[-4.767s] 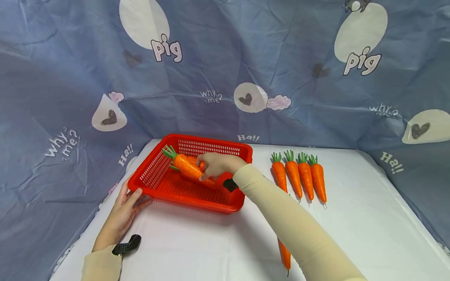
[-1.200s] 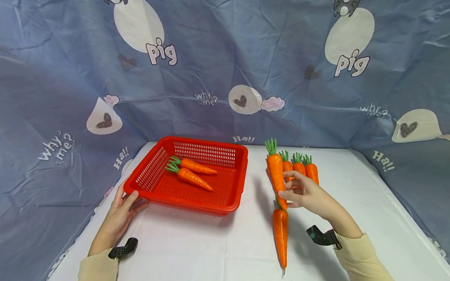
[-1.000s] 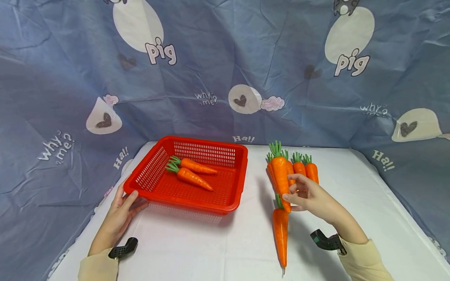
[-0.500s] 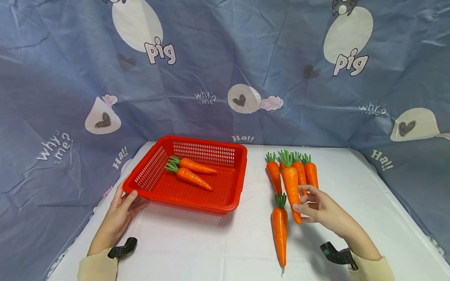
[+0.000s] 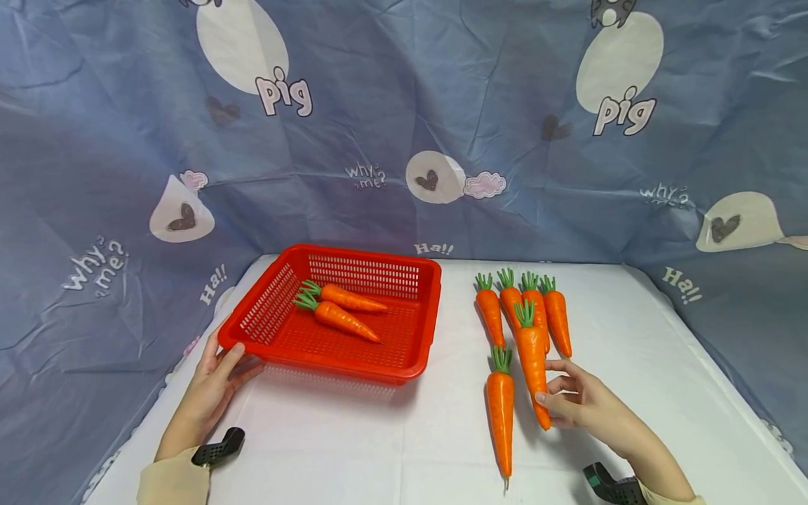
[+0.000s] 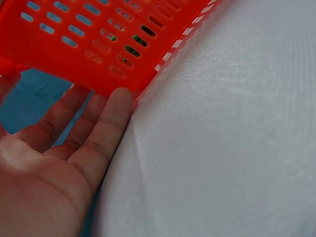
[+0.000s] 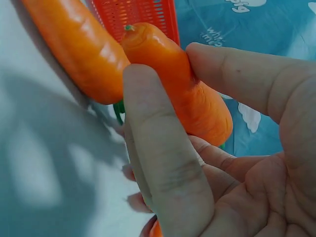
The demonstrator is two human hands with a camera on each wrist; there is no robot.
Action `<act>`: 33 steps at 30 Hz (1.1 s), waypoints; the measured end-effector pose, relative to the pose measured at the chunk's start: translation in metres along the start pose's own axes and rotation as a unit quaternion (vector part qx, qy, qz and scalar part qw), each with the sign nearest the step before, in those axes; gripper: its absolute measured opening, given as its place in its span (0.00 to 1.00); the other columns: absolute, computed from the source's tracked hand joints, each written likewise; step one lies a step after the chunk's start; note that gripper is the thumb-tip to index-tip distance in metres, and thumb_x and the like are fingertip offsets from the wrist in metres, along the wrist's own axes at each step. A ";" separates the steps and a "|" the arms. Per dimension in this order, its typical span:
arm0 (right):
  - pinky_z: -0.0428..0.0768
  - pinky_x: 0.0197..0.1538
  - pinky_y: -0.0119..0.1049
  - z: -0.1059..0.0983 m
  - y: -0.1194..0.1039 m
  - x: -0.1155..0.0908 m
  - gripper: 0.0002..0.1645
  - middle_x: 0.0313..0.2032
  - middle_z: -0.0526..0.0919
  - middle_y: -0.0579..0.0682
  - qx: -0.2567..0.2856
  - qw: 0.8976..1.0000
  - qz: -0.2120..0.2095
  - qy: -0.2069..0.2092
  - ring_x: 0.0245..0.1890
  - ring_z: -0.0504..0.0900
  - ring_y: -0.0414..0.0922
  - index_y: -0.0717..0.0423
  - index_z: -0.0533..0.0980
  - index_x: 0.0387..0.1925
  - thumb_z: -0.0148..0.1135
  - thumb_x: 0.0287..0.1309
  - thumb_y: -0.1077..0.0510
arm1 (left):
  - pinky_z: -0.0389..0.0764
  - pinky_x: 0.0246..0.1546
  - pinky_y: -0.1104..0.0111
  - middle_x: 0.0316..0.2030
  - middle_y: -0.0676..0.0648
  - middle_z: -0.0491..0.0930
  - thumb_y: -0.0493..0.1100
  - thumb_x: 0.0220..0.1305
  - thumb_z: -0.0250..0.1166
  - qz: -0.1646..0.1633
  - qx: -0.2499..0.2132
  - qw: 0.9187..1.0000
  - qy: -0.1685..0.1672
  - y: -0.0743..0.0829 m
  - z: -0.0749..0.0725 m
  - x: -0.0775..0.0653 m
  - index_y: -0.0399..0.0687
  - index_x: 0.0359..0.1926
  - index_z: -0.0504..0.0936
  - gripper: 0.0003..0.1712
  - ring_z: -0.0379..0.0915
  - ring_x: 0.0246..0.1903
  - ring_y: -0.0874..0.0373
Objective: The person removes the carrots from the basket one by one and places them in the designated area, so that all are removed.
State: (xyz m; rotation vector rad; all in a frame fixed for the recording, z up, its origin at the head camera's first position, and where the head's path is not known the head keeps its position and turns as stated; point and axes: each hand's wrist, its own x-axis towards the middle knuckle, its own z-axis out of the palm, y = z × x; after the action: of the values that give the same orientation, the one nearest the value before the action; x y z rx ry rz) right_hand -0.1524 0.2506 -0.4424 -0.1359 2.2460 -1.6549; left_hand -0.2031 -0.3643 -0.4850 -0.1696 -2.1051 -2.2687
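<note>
My right hand (image 5: 583, 403) pinches a carrot (image 5: 532, 358) near its pointed end, thumb on one side and fingers on the other; its green top points away, overlapping a row of carrots (image 5: 488, 312) in the head view. In the right wrist view, the held carrot (image 7: 202, 111) lies between thumb and fingers. Left of it, a single carrot (image 5: 501, 414) rests on the cloth. My left hand (image 5: 205, 386) holds the near left corner of a red plastic basket (image 5: 328, 360), thumb at the rim. Inside lie two carrots (image 5: 344, 320), side by side.
A white cloth (image 5: 315, 449) covers the table. Behind it hangs a blue printed curtain (image 5: 353, 119), which also runs along both sides. The row of several carrots lies to the basket's right, green tops toward the curtain.
Earlier, my right hand lifted a carrot out of the basket and carried it right. Over the last second it has moved that carrot right and nearer. My left hand stays at the basket corner.
</note>
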 end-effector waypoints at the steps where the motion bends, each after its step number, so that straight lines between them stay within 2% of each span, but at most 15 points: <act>1: 0.92 0.46 0.42 0.000 0.002 -0.001 0.47 0.45 0.78 0.54 0.000 1.000 0.004 0.001 0.42 0.86 0.42 0.71 0.52 0.78 0.68 0.73 0.57 | 0.88 0.52 0.72 0.67 0.60 0.70 0.43 0.86 0.52 -0.001 -0.001 1.000 0.000 0.000 0.000 0.000 0.66 0.86 0.45 0.38 0.82 0.54 0.69; 11: 0.92 0.46 0.44 -0.002 0.018 -0.010 0.46 0.43 0.78 0.51 0.018 0.999 0.034 -0.015 0.43 0.87 0.42 0.72 0.51 0.78 0.66 0.75 0.56 | 0.88 0.52 0.73 0.65 0.60 0.73 0.43 0.86 0.51 0.007 0.007 1.000 0.001 -0.001 -0.001 0.000 0.64 0.85 0.49 0.36 0.84 0.53 0.68; 18: 0.92 0.45 0.44 -0.004 0.027 -0.017 0.46 0.43 0.78 0.51 0.009 0.998 0.063 -0.014 0.43 0.86 0.44 0.73 0.52 0.78 0.66 0.75 0.55 | 0.89 0.51 0.72 0.65 0.58 0.73 0.42 0.86 0.51 0.014 0.000 1.000 0.002 -0.002 0.000 -0.001 0.65 0.83 0.52 0.33 0.84 0.52 0.67; 24: 0.92 0.44 0.44 0.000 0.031 -0.022 0.47 0.43 0.78 0.51 0.005 0.997 0.071 -0.017 0.43 0.85 0.45 0.73 0.54 0.77 0.68 0.73 0.55 | 0.89 0.51 0.72 0.65 0.58 0.72 0.42 0.86 0.51 0.015 -0.004 1.000 -0.001 -0.003 -0.001 0.000 0.65 0.83 0.51 0.33 0.84 0.52 0.67; 33: 0.93 0.46 0.44 0.006 0.032 -0.024 0.49 0.44 0.78 0.52 -0.014 0.992 0.123 -0.002 0.42 0.85 0.46 0.71 0.56 0.76 0.72 0.71 0.50 | 0.89 0.51 0.72 0.65 0.58 0.71 0.43 0.86 0.51 0.007 0.000 1.000 0.000 -0.003 -0.002 0.001 0.66 0.83 0.51 0.33 0.84 0.52 0.67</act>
State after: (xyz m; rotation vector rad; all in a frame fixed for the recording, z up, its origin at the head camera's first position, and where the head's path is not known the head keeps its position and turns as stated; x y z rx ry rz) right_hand -0.1236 0.2619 -0.4685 0.1257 2.1842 -1.4923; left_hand -0.2040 -0.3660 -0.4879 -0.1847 -2.0977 -2.2603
